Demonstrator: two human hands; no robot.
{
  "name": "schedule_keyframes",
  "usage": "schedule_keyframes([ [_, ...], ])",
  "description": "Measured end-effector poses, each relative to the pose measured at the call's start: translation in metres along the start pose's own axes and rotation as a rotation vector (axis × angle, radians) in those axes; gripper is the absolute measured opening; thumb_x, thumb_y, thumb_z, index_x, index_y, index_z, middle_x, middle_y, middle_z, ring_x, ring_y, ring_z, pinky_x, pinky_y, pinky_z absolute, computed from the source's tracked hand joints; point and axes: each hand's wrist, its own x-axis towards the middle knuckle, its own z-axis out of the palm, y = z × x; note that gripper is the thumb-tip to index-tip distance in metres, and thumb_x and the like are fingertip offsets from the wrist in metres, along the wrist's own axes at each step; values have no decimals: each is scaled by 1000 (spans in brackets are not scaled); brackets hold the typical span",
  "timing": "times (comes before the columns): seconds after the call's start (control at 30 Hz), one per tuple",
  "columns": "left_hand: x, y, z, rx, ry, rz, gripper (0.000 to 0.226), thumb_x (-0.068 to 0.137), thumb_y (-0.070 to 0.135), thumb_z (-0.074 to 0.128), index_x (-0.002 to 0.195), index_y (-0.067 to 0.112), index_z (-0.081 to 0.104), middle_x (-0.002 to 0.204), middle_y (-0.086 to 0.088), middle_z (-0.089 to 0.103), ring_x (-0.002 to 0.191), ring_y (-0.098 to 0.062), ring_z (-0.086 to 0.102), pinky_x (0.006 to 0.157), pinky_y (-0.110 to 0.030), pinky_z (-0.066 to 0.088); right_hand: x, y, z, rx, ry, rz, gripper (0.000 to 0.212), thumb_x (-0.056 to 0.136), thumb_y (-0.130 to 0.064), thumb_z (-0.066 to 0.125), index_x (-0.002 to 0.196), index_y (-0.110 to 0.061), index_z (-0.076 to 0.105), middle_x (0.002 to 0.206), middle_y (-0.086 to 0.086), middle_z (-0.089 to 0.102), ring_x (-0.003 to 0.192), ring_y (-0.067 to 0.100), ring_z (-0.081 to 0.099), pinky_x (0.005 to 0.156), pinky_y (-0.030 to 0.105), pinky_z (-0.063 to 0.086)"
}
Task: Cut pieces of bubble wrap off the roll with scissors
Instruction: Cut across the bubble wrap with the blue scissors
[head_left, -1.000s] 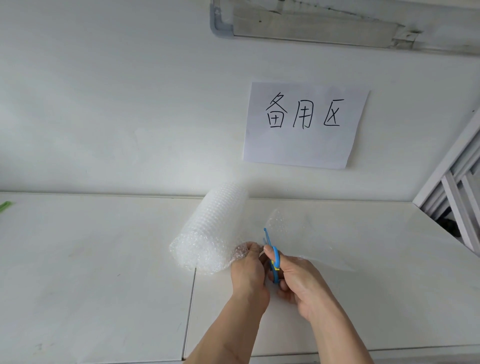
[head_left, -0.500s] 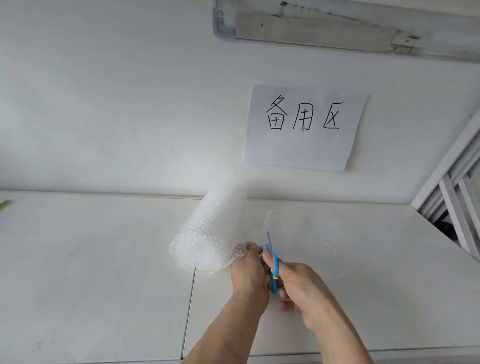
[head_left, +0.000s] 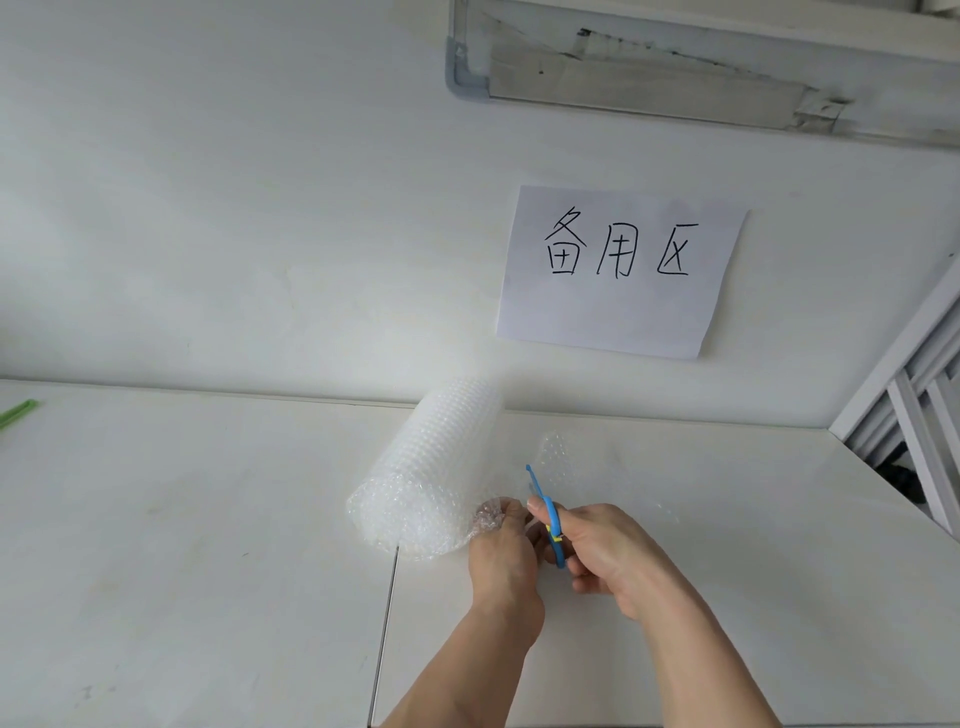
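Head | left hand (head_left: 506, 558) grip pinches bubble wrap (head_left: 431, 483) | right hand (head_left: 613, 556) grip clasps scissors (head_left: 548, 514)

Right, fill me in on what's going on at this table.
A person is cutting bubble wrap. The left hand pinches the loose sheet where it leaves the bubble wrap roll, which lies on the white table. The right hand grips blue scissors, blades pointing away into the unrolled sheet. The piece is not yet visibly cut free.
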Motion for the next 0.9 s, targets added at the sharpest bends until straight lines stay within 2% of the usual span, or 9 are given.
schedule_keyframes([
  [0.13,1,-1,2,-103,18,10,22,96,18,53,108,1,59,93,-19,73,75,-27,70,68,-35,51,5,10,2,122,24,5,58,75,-59,71,89,-3,74,72,8,57,47,13,40,46,23,41],
  [0.2,3,-2,3,-119,32,16,18,95,17,54,106,3,60,96,-17,74,79,-26,72,68,-34,52,5,13,3,187,13,4,51,74,-57,72,86,-8,75,72,9,55,48,14,38,45,23,38],
  [0.37,1,0,6,-127,46,-11,12,92,9,53,82,5,58,79,-16,69,70,-25,62,55,-31,44,3,21,4,260,-5,-14,42,76,-56,73,81,-14,75,70,6,58,48,14,37,45,23,35],
  [0.5,4,6,14,-143,78,-80,12,88,12,63,81,2,63,74,-14,62,59,-23,57,49,-27,43,1,24,6,229,20,-49,44,77,-59,70,72,-16,73,68,5,61,54,16,43,48,26,39],
  [0.6,4,14,24,-184,130,-126,16,84,11,72,80,-1,63,62,-11,58,43,-20,52,41,-22,41,-3,27,7,234,11,-71,45,79,-59,69,65,-16,66,63,6,51,51,16,41,47,25,38],
  [0.67,6,17,29,-206,180,-142,18,84,9,71,73,-1,60,57,-10,56,42,-22,52,44,-25,43,-5,28,6,261,0,-70,45,81,-57,69,59,-18,62,60,5,46,48,16,39,48,25,37],
  [0.77,10,19,31,-227,229,-160,15,86,7,67,74,0,60,54,-9,52,43,-22,49,47,-27,41,-9,29,7,295,-13,-80,43,84,-52,69,57,-20,62,57,2,46,47,15,39,47,23,37],
  [0.83,10,17,31,-261,210,-177,18,86,6,65,70,2,57,49,-7,48,41,-21,43,46,-27,38,-11,29,7,289,-8,-83,41,85,-52,68,60,-20,65,56,0,49,47,14,41,47,23,39],
  [0.9,8,13,29,-295,169,-186,19,87,6,63,70,3,56,54,-7,51,44,-21,45,48,-27,40,-13,30,7,267,-5,-81,41,84,-54,67,67,-17,68,60,1,51,48,13,44,47,23,43],
])
